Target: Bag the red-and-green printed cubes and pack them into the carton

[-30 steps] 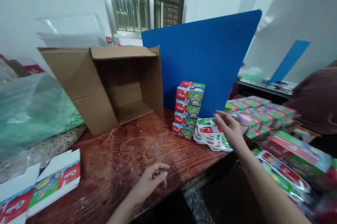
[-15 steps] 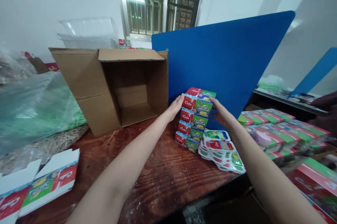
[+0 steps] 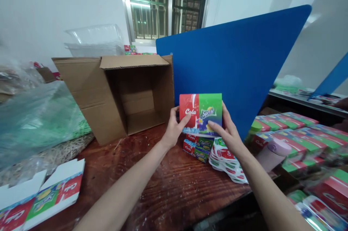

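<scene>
My left hand and my right hand hold a red-and-green Cola and Sprite box between them, thumbs lying on its printed broad face. The box is tilted so that this face points at me; whether another box is behind it is hidden. Below it, small Cola and Sprite boxes stand stacked on the table, partly covered by the held one. Close by my right forearm lies a pile of flat Cola and Sprite packs with white edges.
An open cardboard box lies on its side on the brown table. Behind stands a blue panel. Unfolded printed cartons lie at left. At right are a pink bottle and rows of packed boxes.
My hands have gripped the upper part of the stack, lifted it and tipped it toward me. The lower boxes stay on the table.
</scene>
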Available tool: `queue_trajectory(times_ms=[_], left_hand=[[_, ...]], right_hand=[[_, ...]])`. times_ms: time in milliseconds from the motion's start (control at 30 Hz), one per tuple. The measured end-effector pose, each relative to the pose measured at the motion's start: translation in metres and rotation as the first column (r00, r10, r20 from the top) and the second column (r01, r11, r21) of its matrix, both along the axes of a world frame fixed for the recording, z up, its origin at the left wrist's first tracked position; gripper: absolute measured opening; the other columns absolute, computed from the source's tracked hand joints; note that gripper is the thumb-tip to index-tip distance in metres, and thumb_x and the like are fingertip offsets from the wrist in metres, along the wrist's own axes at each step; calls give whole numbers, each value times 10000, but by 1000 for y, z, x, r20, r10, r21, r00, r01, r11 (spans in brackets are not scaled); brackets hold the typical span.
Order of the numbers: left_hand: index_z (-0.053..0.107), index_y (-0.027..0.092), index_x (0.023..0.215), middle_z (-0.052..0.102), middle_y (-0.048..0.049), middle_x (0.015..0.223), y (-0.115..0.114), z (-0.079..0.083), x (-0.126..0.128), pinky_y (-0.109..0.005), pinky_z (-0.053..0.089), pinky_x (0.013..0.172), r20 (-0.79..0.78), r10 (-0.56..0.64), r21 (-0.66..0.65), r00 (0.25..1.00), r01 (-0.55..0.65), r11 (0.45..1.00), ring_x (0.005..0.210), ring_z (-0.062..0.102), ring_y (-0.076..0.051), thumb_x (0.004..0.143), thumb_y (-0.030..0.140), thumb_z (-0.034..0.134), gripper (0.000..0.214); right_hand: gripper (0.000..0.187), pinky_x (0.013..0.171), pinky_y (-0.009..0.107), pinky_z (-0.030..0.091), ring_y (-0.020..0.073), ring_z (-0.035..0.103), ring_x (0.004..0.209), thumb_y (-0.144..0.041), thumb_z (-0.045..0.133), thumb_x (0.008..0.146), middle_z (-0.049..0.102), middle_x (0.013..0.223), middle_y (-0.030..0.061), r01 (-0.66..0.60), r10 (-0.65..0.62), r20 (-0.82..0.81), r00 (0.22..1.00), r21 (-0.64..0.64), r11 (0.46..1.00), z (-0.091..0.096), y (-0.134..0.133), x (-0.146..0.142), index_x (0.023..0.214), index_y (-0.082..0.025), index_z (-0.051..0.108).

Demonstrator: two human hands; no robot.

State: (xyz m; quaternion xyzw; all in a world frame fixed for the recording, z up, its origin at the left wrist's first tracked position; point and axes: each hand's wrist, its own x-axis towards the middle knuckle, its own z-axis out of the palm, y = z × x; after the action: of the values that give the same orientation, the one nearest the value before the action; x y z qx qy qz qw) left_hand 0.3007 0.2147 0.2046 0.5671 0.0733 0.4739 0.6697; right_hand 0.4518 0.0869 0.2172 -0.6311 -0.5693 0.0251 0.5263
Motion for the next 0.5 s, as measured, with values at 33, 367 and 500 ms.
queue_trajectory(times_ms=[33,367,500], left_hand=[[385,227,1322,559,-120,1304,-3,-4,-13,-435,480,967,2,6,-3,1000,-6,1000,1115,594,-256,750,358,775,705],[223,290,1494,514,-132,1405,-13,-74,-131,-510,428,1057,-176,212,-46,961,-223,974,1247,534,-324,527,211,907,1187],[295,257,1478,502,-133,1423,-13,-99,-185,-507,438,1058,-321,336,-74,885,-377,923,1239,546,-332,520,251,907,1137]], right_hand=[[804,1166,474,302,291,226,1458,-487,545,897,168,1614,-22,-59,60,-34,998,14,998,-10,-3,-8,1540,-375,76],[688,1143,485,340,285,359,1399,-359,624,881,349,1539,55,-292,294,80,953,-27,956,-83,6,-65,1483,-335,292],[550,1109,444,374,273,470,1300,-413,573,901,482,1410,83,64,-93,215,972,139,988,-39,16,-27,1411,-295,405]])
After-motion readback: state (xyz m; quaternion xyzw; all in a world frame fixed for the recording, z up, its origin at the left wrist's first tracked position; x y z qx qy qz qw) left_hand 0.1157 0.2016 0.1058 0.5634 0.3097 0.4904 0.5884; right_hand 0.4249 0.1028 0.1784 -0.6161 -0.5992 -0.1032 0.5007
